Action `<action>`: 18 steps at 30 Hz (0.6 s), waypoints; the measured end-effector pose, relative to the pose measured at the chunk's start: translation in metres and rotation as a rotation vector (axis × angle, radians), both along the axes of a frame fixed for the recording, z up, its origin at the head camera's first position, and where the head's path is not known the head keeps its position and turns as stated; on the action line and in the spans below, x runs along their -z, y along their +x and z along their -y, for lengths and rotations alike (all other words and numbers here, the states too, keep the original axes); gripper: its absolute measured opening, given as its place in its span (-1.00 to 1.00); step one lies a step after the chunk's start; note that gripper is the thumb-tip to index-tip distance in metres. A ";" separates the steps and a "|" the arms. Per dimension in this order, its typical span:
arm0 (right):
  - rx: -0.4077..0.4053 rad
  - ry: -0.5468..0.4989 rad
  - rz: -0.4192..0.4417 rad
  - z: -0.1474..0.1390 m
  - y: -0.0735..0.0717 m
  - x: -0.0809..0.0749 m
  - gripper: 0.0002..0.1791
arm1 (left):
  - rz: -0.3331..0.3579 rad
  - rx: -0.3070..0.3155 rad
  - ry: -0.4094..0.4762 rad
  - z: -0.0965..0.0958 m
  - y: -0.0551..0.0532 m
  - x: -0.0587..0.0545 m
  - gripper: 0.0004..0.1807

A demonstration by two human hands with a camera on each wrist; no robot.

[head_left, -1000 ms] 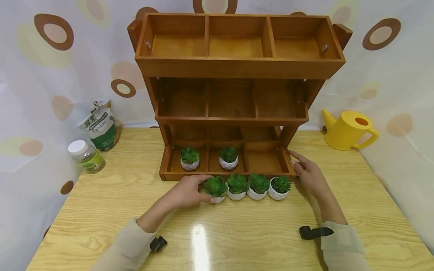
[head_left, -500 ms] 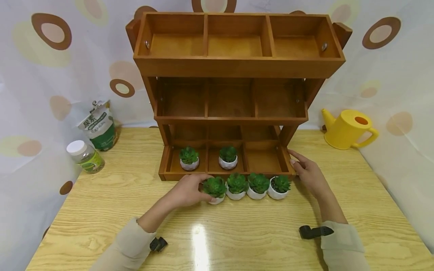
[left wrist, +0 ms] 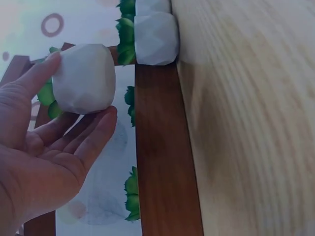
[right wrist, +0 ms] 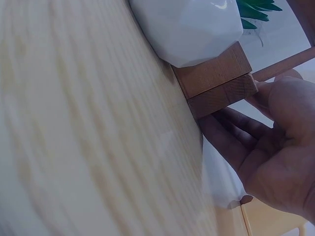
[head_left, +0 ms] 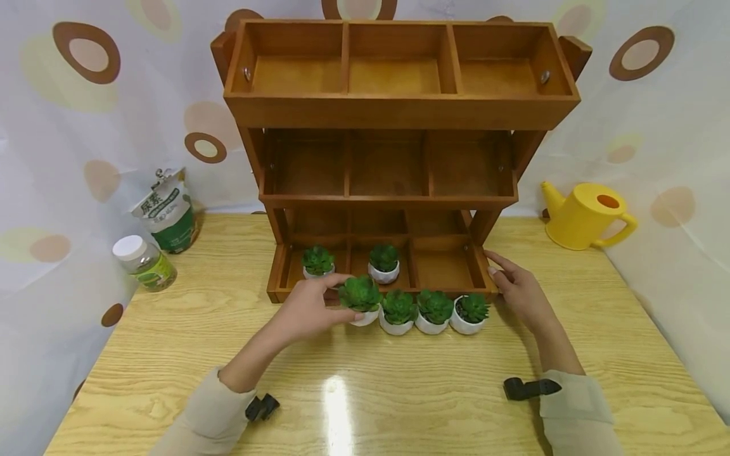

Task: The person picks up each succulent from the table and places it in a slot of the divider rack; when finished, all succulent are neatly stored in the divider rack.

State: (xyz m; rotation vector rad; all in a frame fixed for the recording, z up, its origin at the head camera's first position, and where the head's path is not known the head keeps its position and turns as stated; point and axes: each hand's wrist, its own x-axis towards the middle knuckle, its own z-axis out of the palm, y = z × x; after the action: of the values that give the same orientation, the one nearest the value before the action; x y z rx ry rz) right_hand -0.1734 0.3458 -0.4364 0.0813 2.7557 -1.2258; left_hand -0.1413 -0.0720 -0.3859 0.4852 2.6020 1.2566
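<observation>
My left hand [head_left: 310, 309] grips a small succulent [head_left: 360, 294] in a white faceted pot, thumb and fingers on opposite sides of it. In the left wrist view the white pot [left wrist: 84, 78] hangs level with the shelf front, its leaves partly behind the thumb. Just right of it, three more potted succulents [head_left: 435, 308] stand in a row before the brown wooden shelf [head_left: 342, 296]. Two others, one being a succulent [head_left: 384, 259] in the middle compartment, sit on the bottom tier. My right hand [head_left: 521, 297] rests its fingers and thumb against the shelf's lower right end.
At the right back stands a yellow watering can [head_left: 587, 218]. On the left are a white-lidded jar [head_left: 147, 263] and a green-and-white pouch [head_left: 171, 215]. The shelf's upper tiers overhang the bottom one, with dividers [head_left: 346, 60] between compartments.
My left hand has lifted the leftmost succulent of the row up from the table and slightly toward the shelf. My right hand stays at the shelf's end.
</observation>
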 end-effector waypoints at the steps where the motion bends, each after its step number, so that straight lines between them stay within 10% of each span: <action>1: -0.001 -0.001 0.004 0.000 0.000 0.000 -0.37 | -0.015 -0.003 0.003 0.000 -0.001 -0.002 -0.28; 18: -0.001 -0.010 -0.003 -0.001 0.000 0.002 -0.37 | -0.157 0.041 0.103 -0.019 -0.013 -0.043 -0.35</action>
State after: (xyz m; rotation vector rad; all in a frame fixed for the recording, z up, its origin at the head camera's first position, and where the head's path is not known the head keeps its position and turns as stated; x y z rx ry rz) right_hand -0.1734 0.3467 -0.4381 0.0767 2.7517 -1.2409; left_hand -0.1540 -0.0534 -0.3429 0.6780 2.6479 1.3974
